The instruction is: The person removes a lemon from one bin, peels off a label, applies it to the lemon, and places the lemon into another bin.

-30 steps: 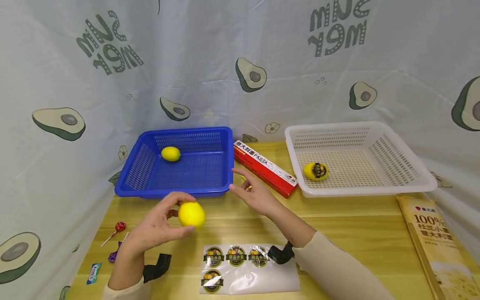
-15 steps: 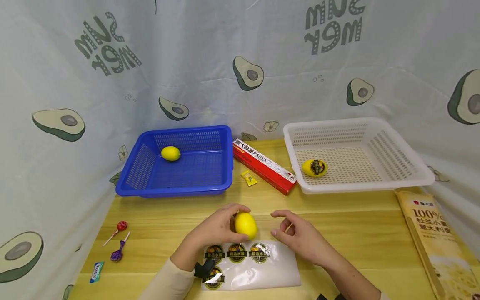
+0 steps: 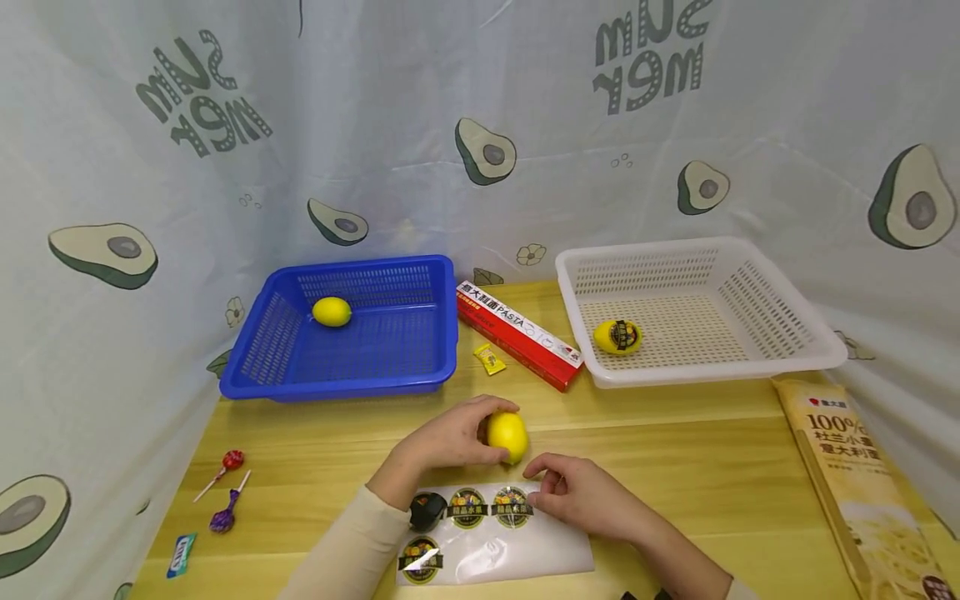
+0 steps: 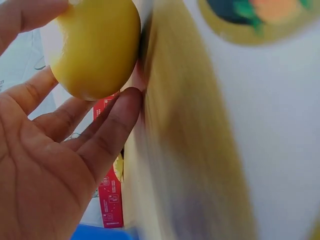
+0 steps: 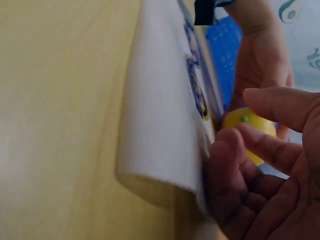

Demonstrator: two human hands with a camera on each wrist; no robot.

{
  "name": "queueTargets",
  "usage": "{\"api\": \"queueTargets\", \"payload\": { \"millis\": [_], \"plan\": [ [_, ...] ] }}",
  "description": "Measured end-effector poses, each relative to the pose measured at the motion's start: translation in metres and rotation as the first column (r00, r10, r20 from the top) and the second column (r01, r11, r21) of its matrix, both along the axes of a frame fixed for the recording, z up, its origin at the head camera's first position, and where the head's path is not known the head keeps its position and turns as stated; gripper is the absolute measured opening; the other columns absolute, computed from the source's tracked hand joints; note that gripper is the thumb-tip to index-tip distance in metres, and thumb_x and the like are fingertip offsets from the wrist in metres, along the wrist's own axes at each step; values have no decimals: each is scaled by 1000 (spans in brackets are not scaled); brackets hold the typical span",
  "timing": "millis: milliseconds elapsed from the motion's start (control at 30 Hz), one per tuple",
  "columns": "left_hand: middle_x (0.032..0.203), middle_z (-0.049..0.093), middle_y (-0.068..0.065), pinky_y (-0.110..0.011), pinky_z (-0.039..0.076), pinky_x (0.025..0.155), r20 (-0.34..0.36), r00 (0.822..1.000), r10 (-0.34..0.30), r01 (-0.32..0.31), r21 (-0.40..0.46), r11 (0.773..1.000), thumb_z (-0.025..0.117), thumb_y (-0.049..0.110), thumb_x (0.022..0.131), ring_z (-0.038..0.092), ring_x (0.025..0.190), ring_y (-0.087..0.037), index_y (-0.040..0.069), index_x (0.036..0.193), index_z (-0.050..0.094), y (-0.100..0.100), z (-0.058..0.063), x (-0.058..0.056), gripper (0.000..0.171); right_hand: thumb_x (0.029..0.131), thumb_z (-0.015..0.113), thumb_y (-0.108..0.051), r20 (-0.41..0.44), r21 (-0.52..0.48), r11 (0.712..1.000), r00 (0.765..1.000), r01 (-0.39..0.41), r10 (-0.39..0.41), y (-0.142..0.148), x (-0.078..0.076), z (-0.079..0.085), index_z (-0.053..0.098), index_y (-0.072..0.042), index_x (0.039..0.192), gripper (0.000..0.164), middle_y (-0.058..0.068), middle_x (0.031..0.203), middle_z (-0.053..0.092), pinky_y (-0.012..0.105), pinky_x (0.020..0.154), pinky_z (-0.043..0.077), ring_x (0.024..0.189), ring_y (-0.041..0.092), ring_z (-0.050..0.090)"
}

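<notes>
My left hand grips a yellow lemon between thumb and fingers, just behind the sticker sheet. Up close in the left wrist view, the lemon looks smooth, with no sticker on the side that shows. Beside it, my right hand hovers at the sheet's right back corner, fingers loosely bent and thumb apart, holding nothing. Its fingertips are close to a round black-and-gold fruit sticker. A second sticker lies to the left, and the left wrist's black strap covers part of that row.
Behind stand a blue basket holding a plain lemon and a white basket with a stickered lemon. A red pasta box and yellow candy lie between. Lollipops are left, a pasta bag right.
The left hand has carried the lemon from the front of the blue basket rightward to behind the sticker sheet. The right hand has come back from near the blue basket to the sheet.
</notes>
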State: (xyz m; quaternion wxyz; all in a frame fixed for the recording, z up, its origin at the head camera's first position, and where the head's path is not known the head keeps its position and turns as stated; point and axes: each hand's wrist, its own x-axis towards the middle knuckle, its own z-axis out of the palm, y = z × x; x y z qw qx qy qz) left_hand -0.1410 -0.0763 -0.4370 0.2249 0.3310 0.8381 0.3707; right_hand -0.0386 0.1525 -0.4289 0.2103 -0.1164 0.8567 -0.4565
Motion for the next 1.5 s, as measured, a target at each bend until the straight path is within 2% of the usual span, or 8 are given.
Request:
{"api": "queueTargets", "payload": {
  "millis": [133, 233, 433, 500, 633, 800, 1067, 1500],
  "plan": [
    [145, 55, -6, -31, 49, 102, 35, 999, -7, 5, 35, 999, 79, 27, 87, 56, 118, -18, 16, 148, 51, -1, -1, 0, 68, 89, 78, -24, 4, 62, 998, 1000, -3, 3, -1, -2, -5, 68, -14, 110, 26, -4, 78, 60, 21, 53, 40, 61, 5, 50],
    [158, 43, -11, -45, 44, 113, 27, 1000, 16, -17, 54, 998, 81, 30, 86, 47, 138, -26, 17, 152, 46, -3, 2, 4, 76, 89, 78, -25, 4, 89, 996, 1000, -3, 3, -1, -3, -6, 68, -15, 110, 26, -5, 78, 60, 21, 53, 40, 61, 6, 50],
    [166, 22, -12, -65, 33, 116, -52, 994, 97, -96, 17, 995, 87, 45, 79, 24, 151, -35, 32, 160, 28, -13, 11, 27, 102, 88, 79, -24, -29, 136, 991, 999, -9, 13, -1, -6, -7, 69, -16, 111, 26, -6, 78, 61, 22, 53, 41, 61, 6, 51],
    [160, 28, -14, -62, 33, 115, -101, 990, 100, -100, -3, 995, 86, 45, 78, 26, 146, -35, 28, 157, 32, -16, 13, 37, 98, 88, 79, -23, -40, 151, 988, 999, -7, 13, -1, -7, -7, 69, -17, 111, 26, -7, 77, 60, 22, 54, 41, 61, 6, 51],
    [125, 54, -3, -38, 39, 102, -202, 979, 32, -50, -82, 995, 83, 40, 82, 43, 116, -20, 20, 129, 58, -23, 14, 55, 57, 88, 78, -22, -64, 173, 985, 998, -2, 13, -3, -7, -8, 70, -17, 110, 23, -8, 76, 59, 22, 54, 41, 60, 5, 50],
    [80, 55, 13, -14, 40, 72, -151, 982, -113, 91, -146, 985, 82, 32, 86, 44, 75, 2, 19, 104, 69, -22, 2, 69, 26, 89, 77, -22, -99, 189, 982, 995, 9, 10, -5, -7, -8, 71, -17, 108, 21, -9, 73, 57, 21, 53, 39, 59, 3, 48],
    [71, 51, 16, -15, 40, 61, -102, 994, 38, -55, -172, 984, 86, 37, 81, 45, 63, 3, 16, 117, 64, -8, -8, 80, 47, 87, 78, -19, -96, 222, 975, 995, 19, 3, -12, -6, -5, 74, -17, 105, 18, -9, 70, 55, 21, 54, 37, 59, 4, 46],
    [66, 53, 18, -17, 39, 53, -45, 990, 137, -142, -135, 981, 86, 35, 80, 47, 55, 3, 18, 123, 68, -4, -16, 79, 50, 87, 78, -18, -87, 265, 964, 996, -3, 27, -24, -9, -5, 74, -20, 102, 15, -10, 69, 55, 21, 52, 36, 59, 7, 47]
  ]
}}
